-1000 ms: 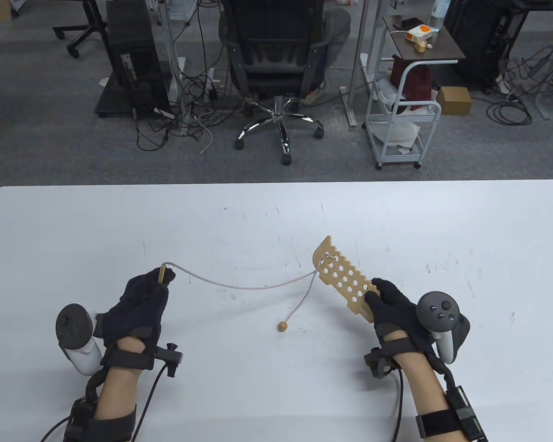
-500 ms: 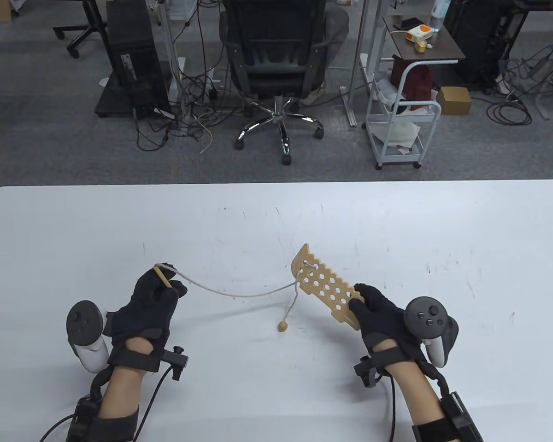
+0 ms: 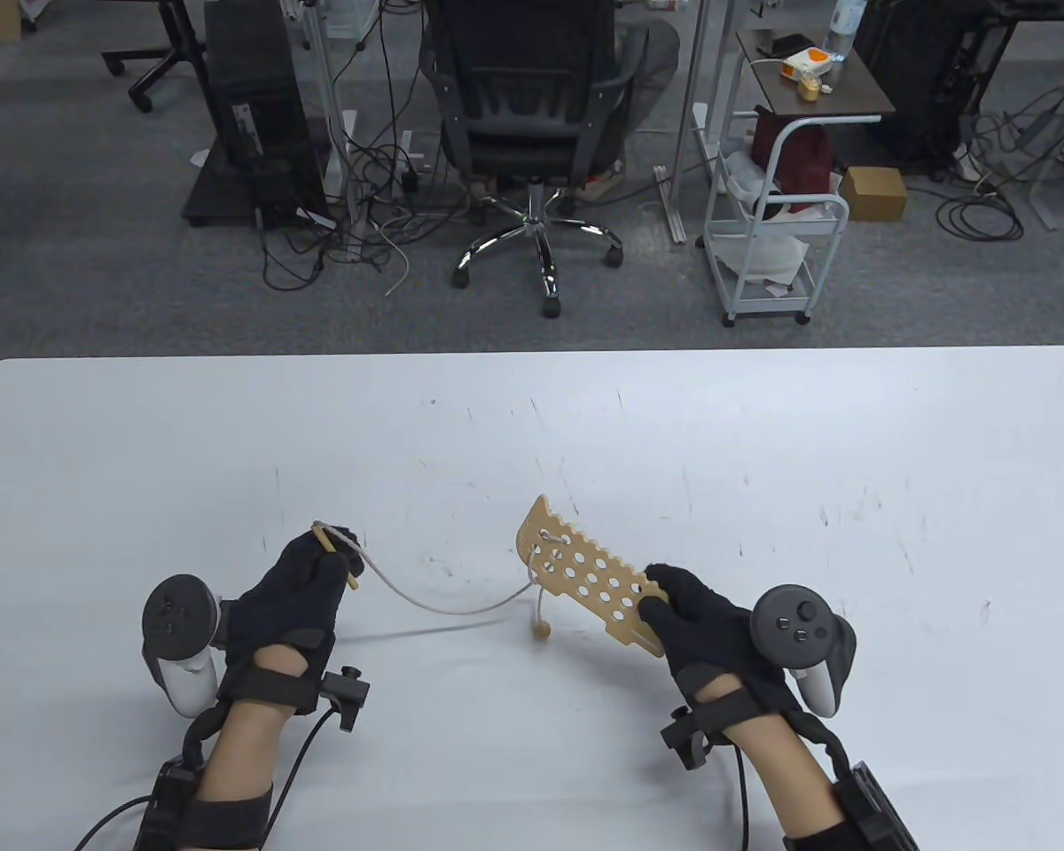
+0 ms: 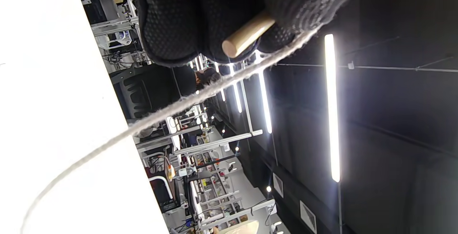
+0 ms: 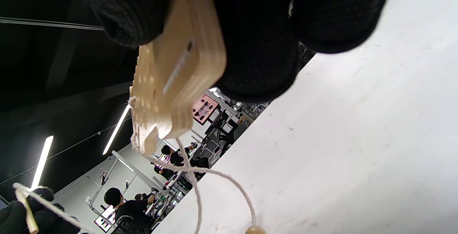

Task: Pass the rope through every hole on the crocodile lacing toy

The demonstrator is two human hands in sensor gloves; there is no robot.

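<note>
My right hand (image 3: 687, 612) grips the near end of the wooden crocodile lacing board (image 3: 581, 572), holding it tilted above the table; the board (image 5: 168, 80) fills the top of the right wrist view. A beige rope (image 3: 434, 603) passes through a hole at the board's far end. One part hangs down to a wooden bead (image 3: 542, 629) on the table. The other part sags leftward to a wooden needle (image 3: 337, 554), which my left hand (image 3: 306, 576) pinches. The needle (image 4: 247, 35) sticks out between the gloved fingers, with the rope (image 4: 171, 108) running off below it.
The white table (image 3: 762, 425) spreads wide around both hands. Beyond its far edge stand an office chair (image 3: 532, 106), a white cart (image 3: 762, 222) and cables on the floor.
Both hands moved left and nearer to me. The board swung left with the right hand, the rope went slacker, and the needle tilted over in the left hand.
</note>
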